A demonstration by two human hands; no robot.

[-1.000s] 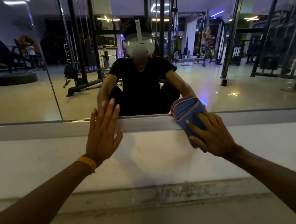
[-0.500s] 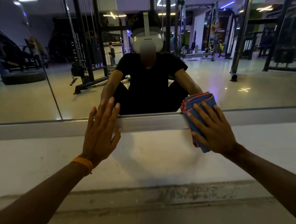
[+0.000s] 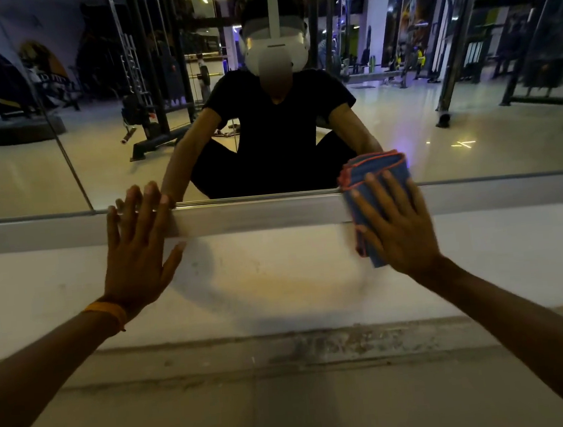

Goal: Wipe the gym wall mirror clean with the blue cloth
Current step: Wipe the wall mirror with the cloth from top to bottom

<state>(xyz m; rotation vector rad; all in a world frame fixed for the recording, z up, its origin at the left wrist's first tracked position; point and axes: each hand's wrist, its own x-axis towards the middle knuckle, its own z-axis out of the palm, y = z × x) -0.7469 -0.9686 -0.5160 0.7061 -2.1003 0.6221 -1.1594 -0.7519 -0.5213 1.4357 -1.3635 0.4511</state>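
Note:
The wall mirror (image 3: 468, 99) fills the upper half of the view and reflects a gym. My right hand (image 3: 395, 226) presses flat on a folded blue cloth (image 3: 377, 169) with orange stitched edges. The cloth lies over the mirror's lower edge and its grey metal frame strip (image 3: 256, 214), its top on the glass. My left hand (image 3: 137, 248) is spread flat against the wall, its fingertips reaching the frame strip and the bottom of the glass. An orange band circles my left wrist.
Below the frame runs a white wall band (image 3: 279, 275), then a worn grey skirting (image 3: 320, 347) and the tiled floor (image 3: 258, 415). A vertical seam (image 3: 61, 152) splits the mirror at the left. A seated person in black and gym racks show in the reflection.
The view has come closer to the mirror and dropped. My right hand with the cloth has slid up and slightly right along the mirror's bottom edge. My left hand stays flat.

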